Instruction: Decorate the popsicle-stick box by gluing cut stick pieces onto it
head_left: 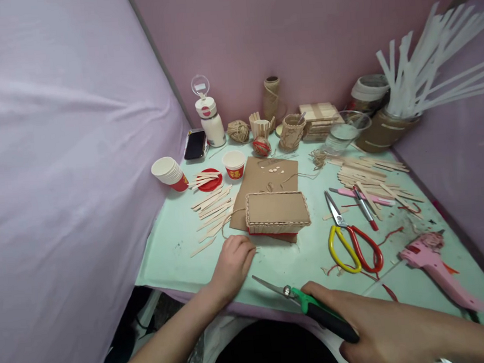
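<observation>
My right hand [385, 332] grips green-and-black-handled snips [304, 303] low over the table's near edge, blades pointing left. My left hand [233, 262] rests on the mint-green table [176, 247] with its fingers curled under; what they hold, if anything, is hidden. A thin twine strand [228, 220] runs from near that hand toward a cardboard box [277, 212] edged with twine, just beyond it. The box sits on a flat brown cardboard sheet [270, 177].
Loose wooden craft sticks [213, 208] lie at left, more at right [370, 178]. Yellow-and-red scissors [349, 237], a pink glue gun [436, 262], paper cups [169, 173], a phone [195, 144], a bottle [211, 123] and twine-wrapped jars [292, 131] crowd the table. Pink walls enclose it.
</observation>
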`<state>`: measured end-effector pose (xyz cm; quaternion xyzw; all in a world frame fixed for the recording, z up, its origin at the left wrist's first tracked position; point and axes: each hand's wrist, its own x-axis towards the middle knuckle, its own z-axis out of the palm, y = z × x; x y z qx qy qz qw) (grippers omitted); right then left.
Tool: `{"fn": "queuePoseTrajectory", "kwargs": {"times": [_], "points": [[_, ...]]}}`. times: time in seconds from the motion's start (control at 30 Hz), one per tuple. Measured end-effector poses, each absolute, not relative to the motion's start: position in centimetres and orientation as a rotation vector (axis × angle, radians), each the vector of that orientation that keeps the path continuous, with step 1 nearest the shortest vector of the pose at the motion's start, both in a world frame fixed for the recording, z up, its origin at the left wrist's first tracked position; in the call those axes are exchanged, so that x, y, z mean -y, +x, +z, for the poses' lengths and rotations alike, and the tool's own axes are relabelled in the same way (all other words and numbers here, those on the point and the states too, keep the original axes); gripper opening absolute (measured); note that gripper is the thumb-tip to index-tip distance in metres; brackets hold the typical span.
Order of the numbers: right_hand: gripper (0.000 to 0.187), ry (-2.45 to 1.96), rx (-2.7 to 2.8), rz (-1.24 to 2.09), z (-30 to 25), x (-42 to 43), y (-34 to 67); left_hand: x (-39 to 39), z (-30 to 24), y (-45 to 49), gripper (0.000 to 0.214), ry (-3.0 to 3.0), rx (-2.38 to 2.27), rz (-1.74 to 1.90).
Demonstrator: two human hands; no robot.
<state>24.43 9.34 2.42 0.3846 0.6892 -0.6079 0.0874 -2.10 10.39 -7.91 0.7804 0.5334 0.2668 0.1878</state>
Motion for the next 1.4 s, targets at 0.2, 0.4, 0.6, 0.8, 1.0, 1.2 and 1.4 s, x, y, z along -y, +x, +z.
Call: {"fn": "queuePoseTrajectory", "kwargs": {"times": [0.2,0.4,0.6,0.8,1.0,1.2,1.4], "points": [[0.060,1.051,-1.923,-1.936,2.1,-9.2,24.3,-11.5,-3.7,-3.2,0.021,1.368,-1.576,0.972],[0.058,1.048,-1.941,-1.983,2.2,-9.3,24.0,-15.8,1.0,-2.2,0.024,1.460,-1.503,1.139],[0.059,1.084,-1.930,-2.007,2.4,-9.5,24.4,-18.4,1.3,-1.1,0.016,1.926,-1.661,0.869],[0.063,1.065,-1.926,-1.989,1.9,-10.1,24.7,-18.2,0.6,-0.8,0.010,2.033,-1.752,0.826],[0.073,1.012,-1.956,-2.066,2.5,-11.0,24.6,-17.3,-0.1,-1.4,0.012,2.225,-1.638,1.059],[0.088,1.053,-1.955,-1.963,0.2,-10.5,26.3,-16.6,-1.6,-2.4,0.026,2.611,-1.447,1.085],[0.093,1.071,-1.941,-1.888,-2.7,-9.8,27.9,-16.6,-1.7,-2.2,0.027,2.622,-1.458,1.122]]}}
